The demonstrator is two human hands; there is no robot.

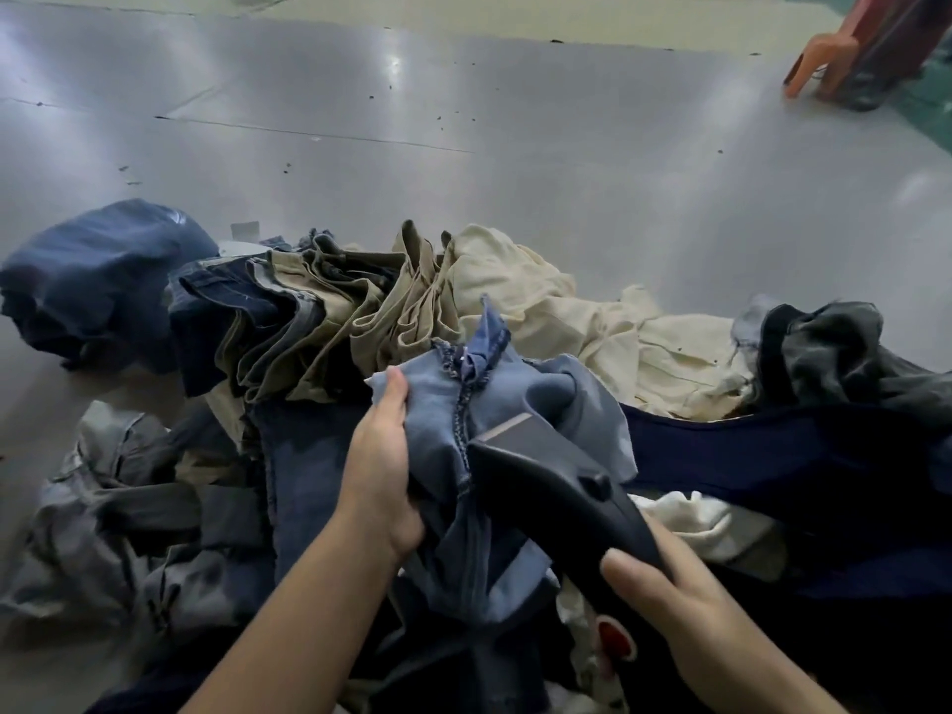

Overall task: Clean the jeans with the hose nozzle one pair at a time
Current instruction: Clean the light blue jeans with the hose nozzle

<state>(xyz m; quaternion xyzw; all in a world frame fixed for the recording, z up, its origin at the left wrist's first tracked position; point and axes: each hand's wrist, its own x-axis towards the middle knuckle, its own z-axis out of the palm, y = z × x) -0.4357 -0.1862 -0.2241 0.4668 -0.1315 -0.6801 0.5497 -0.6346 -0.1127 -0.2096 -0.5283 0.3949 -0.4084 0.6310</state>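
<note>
Both hands busy: one on the jeans, one on the nozzle.

The left hand [384,466] is clenched on a bunch of the light blue jeans [438,399], thumb on top and the fabric gathered up with a frayed seam showing. The right hand [669,584] is wrapped round the handle of the dark hose nozzle [546,481], whose flat grey tip sits right against the denim at about 2 o'clock from the left hand. Those jeans are on top of the heap, low in the middle of the view. Around them: folded khaki trousers [360,301] at 12 o'clock, cream cloth [541,301] at 1, a dark navy garment [772,456] at 3, grey jeans [129,507] at 9, a dark blue bundle [103,275] at 10. All of it lies on a shiny metal table [463,121], with an orange plastic stool [824,59] far off at 1 o'clock.
</note>
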